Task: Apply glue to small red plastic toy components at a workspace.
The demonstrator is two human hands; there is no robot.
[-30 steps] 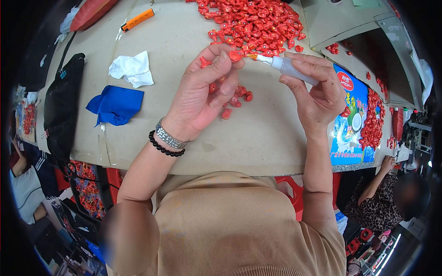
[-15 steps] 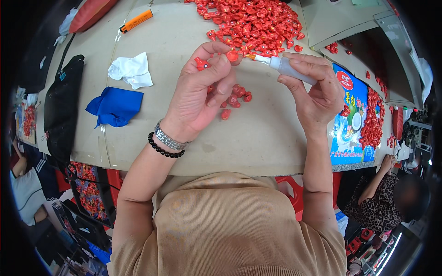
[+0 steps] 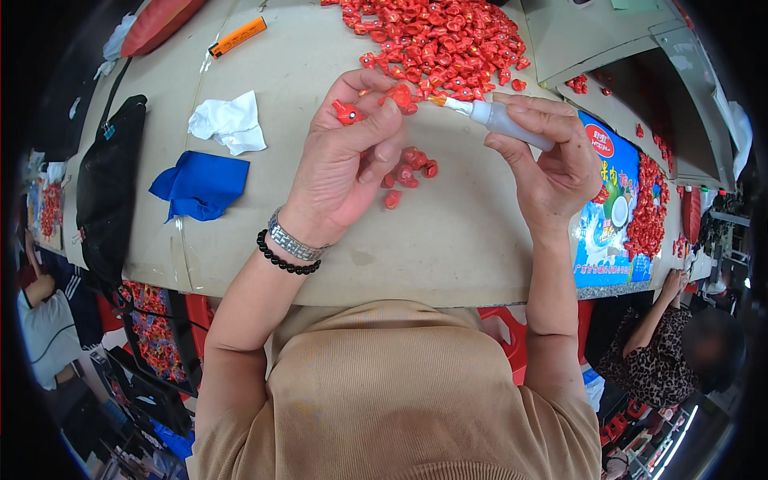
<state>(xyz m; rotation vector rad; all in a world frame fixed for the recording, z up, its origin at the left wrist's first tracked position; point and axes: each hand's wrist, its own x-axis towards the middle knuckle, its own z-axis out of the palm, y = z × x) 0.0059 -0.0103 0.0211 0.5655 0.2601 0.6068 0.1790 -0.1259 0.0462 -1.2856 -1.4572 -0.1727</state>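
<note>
My left hand (image 3: 340, 164) is closed, pinching a small red plastic piece (image 3: 402, 97) between thumb and forefinger. A second red piece (image 3: 347, 113), with a white-and-black eye-like dot, sticks out on the other side of the same fingers. In my right hand (image 3: 554, 172) is a translucent squeeze bottle (image 3: 498, 120), held sideways. Its white nozzle with an orange tip points left at the pinched piece, a small gap between them. Just beneath my left fingers, a few loose red pieces (image 3: 413, 166) lie on the table (image 3: 384, 256).
A big heap of red pieces (image 3: 448, 48) covers the far middle. To the left lie an orange marker-like stick (image 3: 238, 38), white tissue (image 3: 228, 122), blue cloth (image 3: 200, 186) and a black bag (image 3: 112, 176). More pieces (image 3: 646, 216) rest by a blue printed sheet (image 3: 600, 248). Another person (image 3: 660, 344) sits at right.
The red piece in my left fingers has turned, showing more of itself. The bottle has shifted slightly right, and its tip now stands a little off the piece.
</note>
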